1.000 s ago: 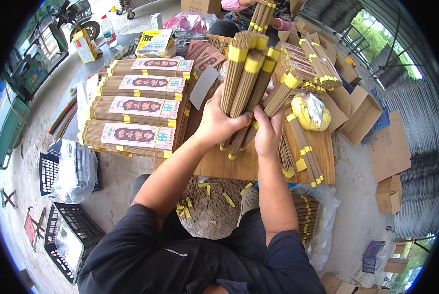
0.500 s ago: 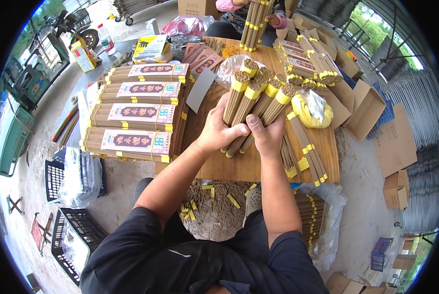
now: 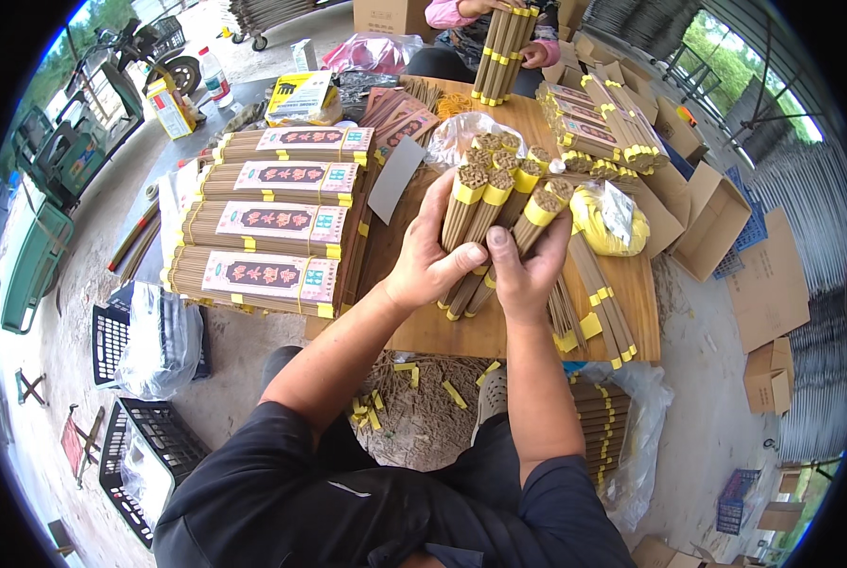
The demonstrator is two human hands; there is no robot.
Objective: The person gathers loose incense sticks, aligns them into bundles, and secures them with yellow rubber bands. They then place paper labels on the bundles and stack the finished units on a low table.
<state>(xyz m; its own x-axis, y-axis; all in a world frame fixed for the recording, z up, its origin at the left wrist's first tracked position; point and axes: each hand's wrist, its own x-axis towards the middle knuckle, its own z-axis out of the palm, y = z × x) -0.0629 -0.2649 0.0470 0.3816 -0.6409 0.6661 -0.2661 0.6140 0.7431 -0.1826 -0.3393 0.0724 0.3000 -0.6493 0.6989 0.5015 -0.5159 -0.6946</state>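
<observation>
Both my hands grip a cluster of incense stick bundles [image 3: 485, 213], brown rolls wrapped with yellow paper bands, tilted with their round ends up. My left hand [image 3: 433, 256] wraps the cluster's left side, thumb across the front. On the right side, my right hand [image 3: 529, 263] closes round the bundles, its thumb close to the other thumb. Beneath them is the wooden table [image 3: 423, 331]. To the left lie stacked incense packs [image 3: 272, 222] with pink printed labels. Loose banded bundles [image 3: 601, 298] rest beside my right hand.
A grey card [image 3: 396, 180] and pink labels [image 3: 395, 118] lie beyond the packs. Yellow string [image 3: 608, 222] sits at the right, near more incense packs [image 3: 599, 118]. Across the table another person's hand [image 3: 534, 55] holds bundles. Black crates [image 3: 149, 454] and open cartons [image 3: 707, 218] stand around.
The bundles between my hands have shifted; those at the right lean apart from the left group, and my right hand has turned slightly outward. The view has moved a little.
</observation>
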